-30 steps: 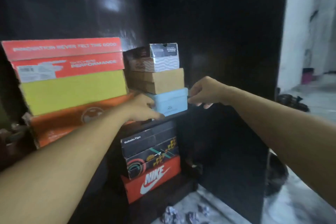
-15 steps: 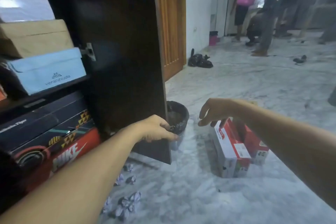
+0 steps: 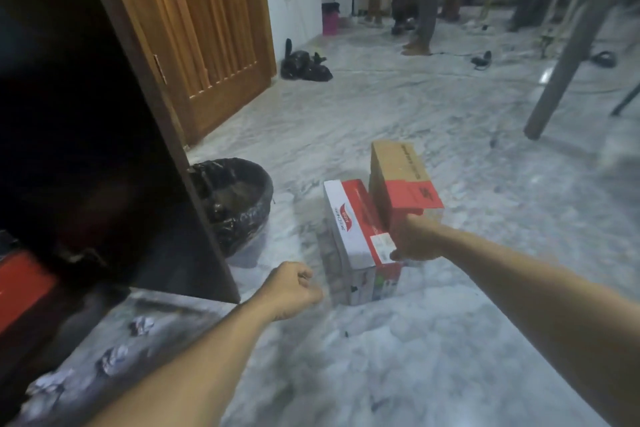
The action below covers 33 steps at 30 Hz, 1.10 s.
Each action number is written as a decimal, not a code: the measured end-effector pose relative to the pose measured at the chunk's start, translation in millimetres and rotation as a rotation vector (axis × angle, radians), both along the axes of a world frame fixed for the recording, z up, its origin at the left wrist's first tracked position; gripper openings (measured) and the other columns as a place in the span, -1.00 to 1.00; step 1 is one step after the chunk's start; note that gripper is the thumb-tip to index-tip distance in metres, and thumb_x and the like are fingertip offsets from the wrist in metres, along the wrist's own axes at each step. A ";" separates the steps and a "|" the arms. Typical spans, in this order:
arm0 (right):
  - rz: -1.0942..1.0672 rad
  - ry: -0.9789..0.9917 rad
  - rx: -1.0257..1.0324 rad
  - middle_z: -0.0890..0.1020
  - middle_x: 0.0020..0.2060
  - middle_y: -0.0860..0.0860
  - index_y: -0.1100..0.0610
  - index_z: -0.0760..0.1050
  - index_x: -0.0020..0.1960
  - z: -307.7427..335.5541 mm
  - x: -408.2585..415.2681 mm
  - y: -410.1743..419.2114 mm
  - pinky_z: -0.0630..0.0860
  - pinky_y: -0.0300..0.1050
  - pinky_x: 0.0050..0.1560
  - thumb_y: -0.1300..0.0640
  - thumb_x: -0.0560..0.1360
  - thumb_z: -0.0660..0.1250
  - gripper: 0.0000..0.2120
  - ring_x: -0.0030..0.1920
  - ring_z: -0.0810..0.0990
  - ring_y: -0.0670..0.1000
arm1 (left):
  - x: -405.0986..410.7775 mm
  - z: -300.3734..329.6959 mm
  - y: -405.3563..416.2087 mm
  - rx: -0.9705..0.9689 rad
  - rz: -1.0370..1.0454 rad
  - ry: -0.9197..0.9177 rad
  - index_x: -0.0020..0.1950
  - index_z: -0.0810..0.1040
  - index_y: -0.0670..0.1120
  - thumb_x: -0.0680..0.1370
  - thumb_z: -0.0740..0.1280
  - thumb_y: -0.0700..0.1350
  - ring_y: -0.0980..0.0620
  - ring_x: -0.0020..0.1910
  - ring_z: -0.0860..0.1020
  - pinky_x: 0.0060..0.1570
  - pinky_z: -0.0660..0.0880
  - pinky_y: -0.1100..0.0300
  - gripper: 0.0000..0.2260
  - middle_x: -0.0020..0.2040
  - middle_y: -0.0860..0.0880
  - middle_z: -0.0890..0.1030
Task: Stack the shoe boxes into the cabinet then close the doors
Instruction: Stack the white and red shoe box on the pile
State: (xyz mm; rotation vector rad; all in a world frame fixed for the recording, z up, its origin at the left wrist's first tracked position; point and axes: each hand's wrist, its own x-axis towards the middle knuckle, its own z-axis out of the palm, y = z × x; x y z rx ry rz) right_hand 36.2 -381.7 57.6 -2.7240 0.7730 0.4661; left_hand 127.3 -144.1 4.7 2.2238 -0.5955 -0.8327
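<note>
Head view: we record two shoe boxes on the floor [image 3: 433, 340], side by side and touching, near the open cabinet door [image 3: 145, 135]. Our right hand [image 3: 414, 241] holds the near end of the brown-and-red box [image 3: 398, 177]; whether that box is lifted we cannot tell. The white-and-red box [image 3: 349, 229] lies untouched. Our left hand [image 3: 292, 289] is a closed fist, holding nothing. We judge that both boxes remain to be shelved and the door closed.

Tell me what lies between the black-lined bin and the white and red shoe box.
Head view: only bare marble floor lies between the bin and the white and red shoe box.
</note>
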 end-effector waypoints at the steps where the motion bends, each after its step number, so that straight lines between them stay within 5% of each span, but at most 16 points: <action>1: 0.008 0.009 0.015 0.62 0.08 0.08 0.14 0.52 0.25 -14.0 2.3 -0.6 0.44 -0.20 -0.12 -0.01 0.47 0.42 -0.59 0.06 0.61 0.11 | 1.3 -9.0 -6.4 0.002 -0.005 0.017 0.13 0.50 -0.07 0.41 0.46 -0.09 0.05 -0.16 0.50 -0.20 0.40 0.26 -0.67 -0.04 -0.04 0.55; 5: -0.056 -0.025 0.091 0.46 0.33 0.11 0.07 0.34 0.45 -61.1 14.4 -5.8 0.47 -0.09 0.16 0.05 0.50 0.40 -0.44 0.26 0.49 0.14 | 8.3 -38.0 -30.7 0.019 0.001 0.061 0.28 0.48 -0.18 0.42 0.46 -0.07 -0.12 0.15 0.58 -0.24 0.43 0.24 -0.53 0.14 -0.21 0.59; 8: -0.103 -0.033 0.105 0.37 0.35 0.15 0.08 0.28 0.46 -89.8 23.6 0.8 0.43 0.01 0.28 0.11 0.48 0.36 -0.42 0.30 0.43 0.18 | 17.1 -53.5 -42.5 0.023 0.030 0.070 0.28 0.49 -0.20 0.43 0.45 -0.08 -0.11 0.16 0.57 -0.04 0.47 0.16 -0.54 0.19 -0.18 0.58; 14: -0.056 -0.079 -0.018 0.36 0.18 0.18 0.20 0.36 0.28 -105.6 26.8 58.8 0.48 0.02 0.05 0.06 0.52 0.29 -0.61 0.06 0.55 0.23 | 29.6 -73.0 -45.9 -0.055 0.174 0.054 0.18 0.55 -0.04 0.49 0.40 0.03 0.00 0.05 0.55 0.05 0.47 0.19 -0.70 0.12 0.07 0.57; 18: 0.122 -0.130 0.177 0.46 0.22 0.17 0.17 0.47 0.28 -107.1 19.8 101.5 0.52 0.03 0.11 0.15 0.46 0.25 -0.61 0.14 0.56 0.27 | 44.6 -82.3 -33.8 0.003 0.454 -0.090 0.20 0.55 -0.13 0.51 0.31 0.11 -0.18 0.10 0.58 0.07 0.50 0.07 -0.61 0.14 -0.12 0.64; 22: -0.039 -0.276 0.303 0.67 0.10 0.15 0.12 0.67 0.07 -107.3 35.7 88.5 0.56 0.00 0.12 0.30 0.38 0.17 -0.61 0.11 0.60 0.20 | 51.8 -92.0 -5.2 0.068 0.585 -0.061 0.15 0.59 -0.12 0.43 0.43 0.15 -0.13 -0.03 0.59 -0.08 0.50 0.11 -0.57 0.08 -0.09 0.66; 27: -0.225 -0.458 0.161 0.52 0.17 0.18 0.15 0.56 0.16 -106.9 74.7 40.1 0.51 0.06 0.15 0.12 0.46 0.27 -0.70 0.17 0.51 0.23 | 45.7 -101.0 10.9 -0.025 0.746 0.116 0.04 0.63 -0.14 0.30 0.55 0.11 -0.14 -0.11 0.64 -0.09 0.61 0.01 -0.56 -0.04 -0.10 0.69; 31: -0.254 -0.339 0.127 0.29 0.41 0.17 0.16 0.28 0.40 -103.1 95.5 14.3 0.37 0.15 0.32 -0.12 0.39 0.42 -0.29 0.38 0.30 0.26 | 37.0 -103.7 30.9 -0.127 0.738 0.114 0.00 0.64 -0.13 0.34 0.57 -0.09 -0.08 -0.19 0.64 -0.19 0.55 0.12 -0.70 -0.07 -0.10 0.70; 33: -0.242 -0.326 0.163 0.35 0.39 0.16 0.14 0.27 0.42 -101.7 101.0 8.1 0.37 0.15 0.33 -0.28 0.34 0.43 -0.18 0.38 0.33 0.24 | 32.0 -102.3 44.9 -0.174 0.724 0.152 0.02 0.64 -0.14 0.36 0.57 -0.18 -0.03 -0.21 0.64 -0.23 0.52 0.18 -0.72 -0.09 -0.08 0.70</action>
